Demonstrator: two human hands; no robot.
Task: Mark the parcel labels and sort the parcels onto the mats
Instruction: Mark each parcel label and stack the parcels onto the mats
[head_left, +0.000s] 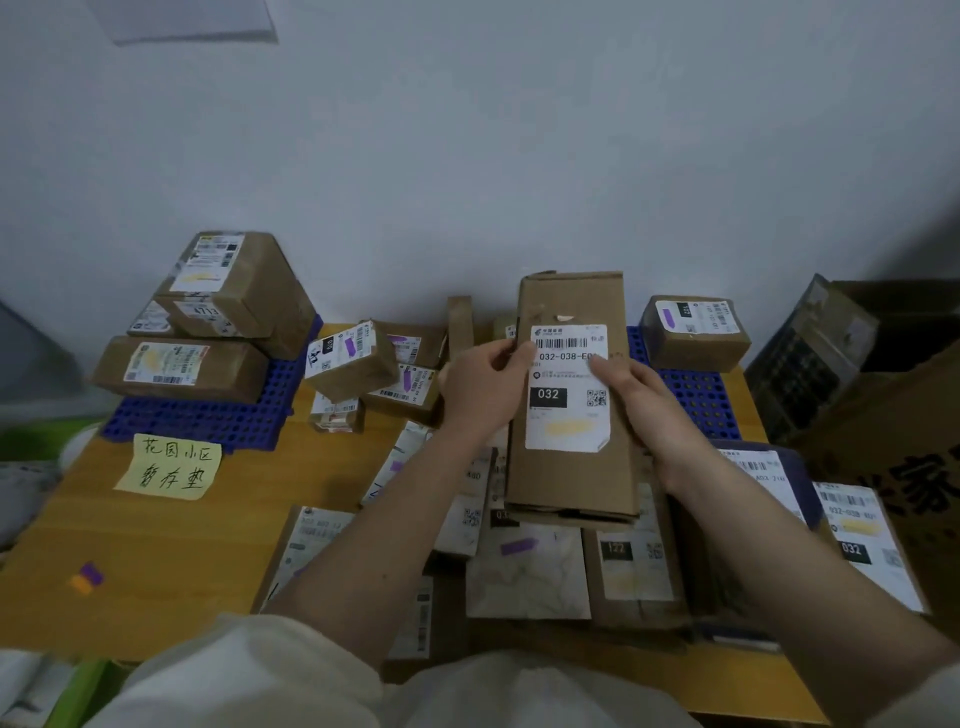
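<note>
I hold the tall brown parcel (569, 467) upright above the heap of parcels (524, 566) at the desk's (171, 545) near edge, left hand (483, 387) gripping its left side, right hand's (636, 400) fingers (605, 370) pinching its white label (569, 410), blue mats (208, 415) at the far corners.

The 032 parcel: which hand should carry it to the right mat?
Right, probably. The right hand already grips the 032 parcel on the side nearer the right mat; the left hand would cross over.
</note>
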